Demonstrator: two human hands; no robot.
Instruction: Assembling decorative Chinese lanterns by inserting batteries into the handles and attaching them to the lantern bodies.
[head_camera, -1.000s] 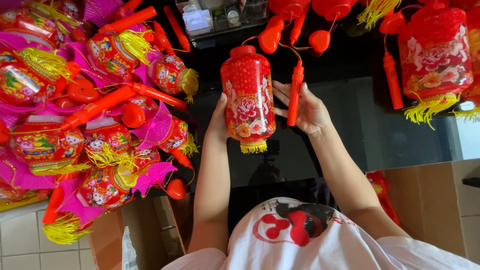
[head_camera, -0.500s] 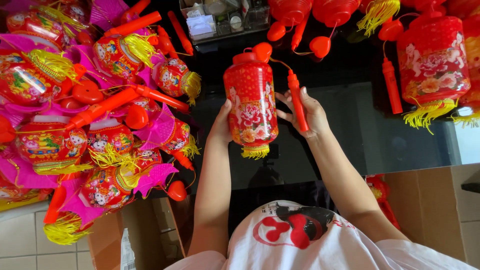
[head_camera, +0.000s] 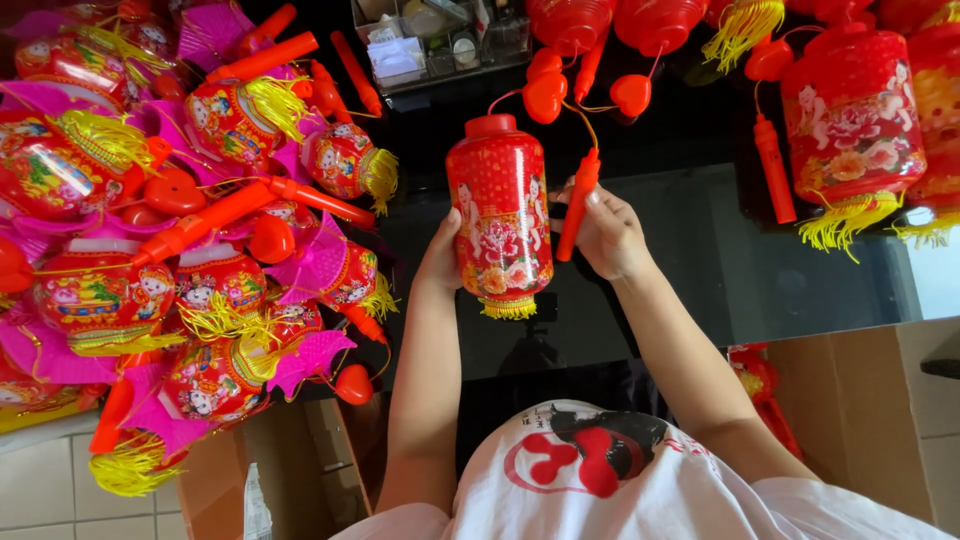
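Note:
A red cylindrical lantern (head_camera: 500, 215) with flower and figure prints and a yellow tassel fringe is held upright over the dark glass table (head_camera: 700, 280). My left hand (head_camera: 440, 255) grips its left side. My right hand (head_camera: 605, 235) holds the lantern's red stick handle (head_camera: 578, 205), which a thin wire joins to the lantern's top. A red heart piece (head_camera: 545, 95) hangs on that wire above.
A big heap of red and pink lanterns (head_camera: 190, 230) with yellow tassels and red sticks fills the left. More red lanterns (head_camera: 850, 125) lie at the top right. A clear organiser box (head_camera: 440, 40) stands at the far edge. A cardboard box (head_camera: 300, 460) sits below left.
The lantern has stayed in both hands and shifted slightly. My right hand has tilted the stick handle from upright to a leftward lean near the lantern.

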